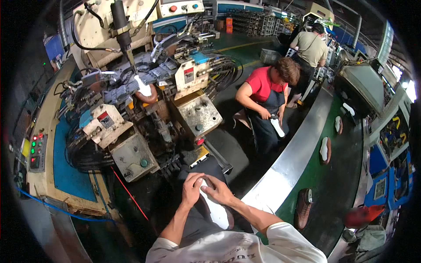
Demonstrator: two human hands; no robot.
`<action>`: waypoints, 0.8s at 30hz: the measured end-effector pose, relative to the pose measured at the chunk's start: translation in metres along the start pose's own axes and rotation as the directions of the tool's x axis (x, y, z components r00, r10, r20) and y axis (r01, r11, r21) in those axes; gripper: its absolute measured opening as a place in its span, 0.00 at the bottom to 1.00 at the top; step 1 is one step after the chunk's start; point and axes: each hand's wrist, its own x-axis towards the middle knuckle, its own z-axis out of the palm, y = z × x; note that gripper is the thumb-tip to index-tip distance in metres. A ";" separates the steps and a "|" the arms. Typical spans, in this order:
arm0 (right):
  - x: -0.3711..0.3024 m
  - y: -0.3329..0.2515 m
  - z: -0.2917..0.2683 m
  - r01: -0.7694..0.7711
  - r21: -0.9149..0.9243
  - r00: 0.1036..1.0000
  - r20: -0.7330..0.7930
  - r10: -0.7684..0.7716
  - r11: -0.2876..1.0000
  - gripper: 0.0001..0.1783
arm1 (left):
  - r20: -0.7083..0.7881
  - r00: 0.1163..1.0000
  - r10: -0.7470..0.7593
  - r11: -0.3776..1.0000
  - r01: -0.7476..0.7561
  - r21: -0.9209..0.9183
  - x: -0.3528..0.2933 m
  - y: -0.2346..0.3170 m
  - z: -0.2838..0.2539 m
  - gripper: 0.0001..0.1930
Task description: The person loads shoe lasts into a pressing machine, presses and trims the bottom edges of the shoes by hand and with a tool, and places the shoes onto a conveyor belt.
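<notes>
A brown shoe with a white insole bottom [218,214] lies sole-up over my lap, its toe end pointing away from me. My left hand [191,187] wraps the left side of the far end, with the fingers curled over the edge. From the right, my right hand [218,191] grips the same end, its thumb pressed on the white bottom. Both hands nearly meet at the tip, which they partly hide. Ahead and to the left, another brown shoe with a white bottom [146,93] sits clamped in a large shoe machine [153,72].
A conveyor belt [287,199] with a metal rim [280,173] runs along my right. It carries a brown lace-up shoe [303,209] and several sole-up shoes [325,150]. A person in red [258,87] holds a shoe [277,127]; another person [312,48] stands behind. Control boxes [135,157] jut toward me.
</notes>
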 end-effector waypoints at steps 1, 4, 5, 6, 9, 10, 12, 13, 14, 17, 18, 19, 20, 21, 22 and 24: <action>0.002 0.002 -0.005 -0.015 0.008 1.000 0.010 0.015 1.000 0.43 | 0.005 1.000 -0.007 1.000 0.007 -0.010 0.002 -0.004 0.005 0.14; -0.008 -0.002 0.008 0.046 -0.028 0.998 -0.036 -0.047 0.999 0.46 | 0.087 0.996 -0.024 0.999 0.020 0.040 0.014 -0.012 -0.018 0.14; -0.016 0.000 0.004 0.123 -0.103 0.989 -0.069 -0.131 0.987 0.47 | 0.132 0.991 -0.034 0.996 0.023 0.082 0.023 -0.014 -0.021 0.13; -0.042 -0.001 0.000 0.239 -0.349 0.962 -0.040 -0.269 0.906 0.53 | 0.104 0.992 -0.067 0.989 0.053 0.138 0.024 -0.015 -0.018 0.14; -0.111 -0.050 -0.008 0.247 -0.768 0.968 0.229 -0.106 0.592 0.55 | 0.038 0.966 -0.257 0.932 0.237 0.274 0.035 -0.036 -0.012 0.15; -0.115 -0.044 -0.010 0.218 -0.756 0.974 0.213 -0.083 0.618 0.53 | 0.027 0.964 -0.266 0.923 0.246 0.297 0.038 -0.039 -0.009 0.16; -0.119 -0.031 -0.016 0.190 -0.743 0.978 0.199 -0.059 0.642 0.51 | 0.087 0.972 -0.217 0.939 0.184 0.290 0.045 -0.038 -0.012 0.15; -0.120 -0.024 -0.021 0.216 -0.737 0.974 0.203 -0.095 0.640 0.48 | 0.147 0.975 -0.169 0.953 0.123 0.276 0.047 -0.034 -0.013 0.15; -0.122 -0.019 -0.025 0.243 -0.731 0.969 0.208 -0.131 0.637 0.46 | 0.179 0.980 -0.087 0.974 0.046 0.220 0.049 -0.038 -0.012 0.15; -0.124 -0.015 -0.031 0.275 -0.720 0.961 0.233 -0.151 0.637 0.42 | 0.343 0.924 -0.170 0.947 0.057 0.316 0.057 -0.025 -0.024 0.15; -0.123 -0.011 -0.032 0.292 -0.715 0.955 0.248 -0.161 0.635 0.42 | 0.273 0.945 -0.183 0.941 0.088 0.327 0.051 -0.031 -0.024 0.14; -0.123 -0.004 -0.031 0.322 -0.698 0.947 0.242 -0.213 0.640 0.42 | 0.267 0.946 -0.184 0.940 0.090 0.330 0.045 -0.035 -0.021 0.14; -0.123 0.002 -0.032 0.353 -0.679 0.935 0.237 -0.263 0.643 0.41 | 0.202 0.964 -0.171 0.939 0.097 0.331 0.038 -0.040 -0.019 0.14; -0.123 0.003 -0.034 0.356 -0.676 0.934 0.242 -0.261 0.646 0.41 | 0.139 0.977 -0.161 0.938 0.108 0.329 0.033 -0.038 -0.017 0.14; -0.122 0.004 -0.037 0.365 -0.662 0.931 0.254 -0.262 0.655 0.40 | 0.135 0.977 -0.163 0.939 0.112 0.327 0.029 -0.038 -0.018 0.14; -0.119 0.005 -0.043 0.386 -0.638 0.922 0.294 -0.252 0.666 0.40 | 0.125 0.976 -0.179 0.935 0.129 0.331 0.024 -0.036 -0.022 0.14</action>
